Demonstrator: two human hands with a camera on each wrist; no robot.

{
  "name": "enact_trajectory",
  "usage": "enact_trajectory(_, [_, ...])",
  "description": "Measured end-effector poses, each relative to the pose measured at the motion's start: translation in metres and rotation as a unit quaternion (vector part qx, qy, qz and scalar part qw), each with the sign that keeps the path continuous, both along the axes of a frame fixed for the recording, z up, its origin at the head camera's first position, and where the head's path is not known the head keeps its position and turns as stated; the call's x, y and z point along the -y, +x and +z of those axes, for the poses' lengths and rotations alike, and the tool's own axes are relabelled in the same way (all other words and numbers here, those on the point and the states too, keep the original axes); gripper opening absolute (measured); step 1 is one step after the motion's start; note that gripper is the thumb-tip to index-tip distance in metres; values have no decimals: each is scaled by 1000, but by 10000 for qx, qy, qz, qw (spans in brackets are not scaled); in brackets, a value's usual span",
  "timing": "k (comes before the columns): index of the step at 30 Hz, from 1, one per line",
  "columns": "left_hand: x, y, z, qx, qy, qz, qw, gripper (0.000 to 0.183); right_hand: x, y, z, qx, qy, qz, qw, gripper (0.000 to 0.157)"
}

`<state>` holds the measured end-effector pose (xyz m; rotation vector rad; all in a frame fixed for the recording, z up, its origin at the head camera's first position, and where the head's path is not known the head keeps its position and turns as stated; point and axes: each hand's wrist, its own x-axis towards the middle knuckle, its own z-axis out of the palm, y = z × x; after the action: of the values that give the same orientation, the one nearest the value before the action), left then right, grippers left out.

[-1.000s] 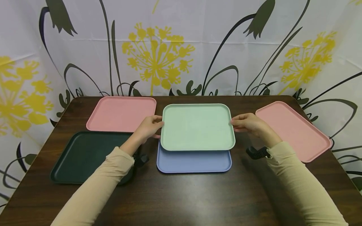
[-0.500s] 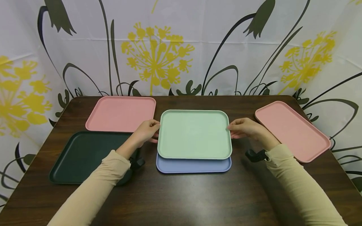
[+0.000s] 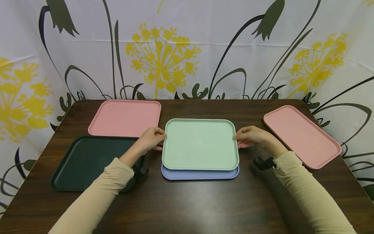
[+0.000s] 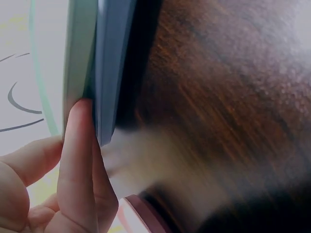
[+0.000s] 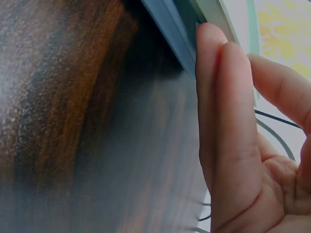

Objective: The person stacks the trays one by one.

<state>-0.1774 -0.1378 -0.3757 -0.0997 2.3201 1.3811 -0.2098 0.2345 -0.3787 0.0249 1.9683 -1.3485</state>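
A light green tray point(image 3: 200, 144) lies over a blue tray point(image 3: 200, 175), whose front strip shows below it in the head view. My left hand point(image 3: 151, 139) pinches the green tray's left edge, thumb on the rim and fingers beneath. On the opposite side my right hand point(image 3: 252, 136) holds the right edge the same way. In the left wrist view, fingertips point(image 4: 81, 114) sit between the green rim and the blue tray point(image 4: 112, 63). The right wrist view has fingers point(image 5: 235, 97) under the green tray's rim point(image 5: 221, 19), close to the blue one.
A pink tray point(image 3: 125, 117) lies at the back left, with a dark green tray point(image 3: 90, 162) in front of it, partly behind my left forearm. Another pink tray point(image 3: 302, 136) lies angled at the right. All rest on a dark wooden table point(image 3: 198, 208) before a flowered curtain.
Both hands have brought the green tray toward me and lower, so it covers more of the blue tray. The other trays stay where they were.
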Motion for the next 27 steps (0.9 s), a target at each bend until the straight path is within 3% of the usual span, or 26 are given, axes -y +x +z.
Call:
enact_trajectory(6, [1,1,-1,36,-189,-47,9998,50,0,1,-3,15,73,155,9999,7])
enact_trajectory(17, [0,1,0,-103,-189,-18,9998,46,1,1,-7,-248,367,147,9989,18])
enact_trajectory(27, [-1,3,-2,41,-185,-27,9998,45,0,0,-12,-211,416,100,9989,22])
